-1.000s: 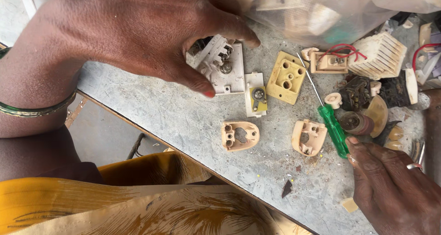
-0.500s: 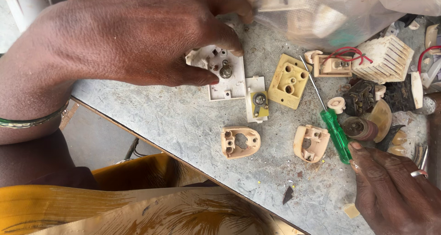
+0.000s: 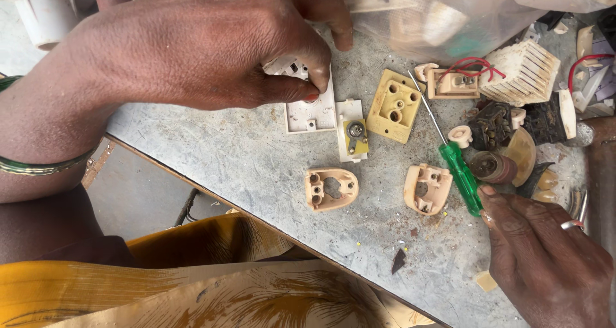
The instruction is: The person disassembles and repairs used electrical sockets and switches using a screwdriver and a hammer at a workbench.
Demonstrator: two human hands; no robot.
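Both hands stay closed: left now pinching white plate, right gripping screwdriver.

One package shows: a clear plastic bag at the upper right of the frame, lying on the far part of the grey tabletop. It is soft, crumpled and see-through, with pale cream plastic pieces and a greenish patch showing dimly through it. No labels, signs or screens appear.
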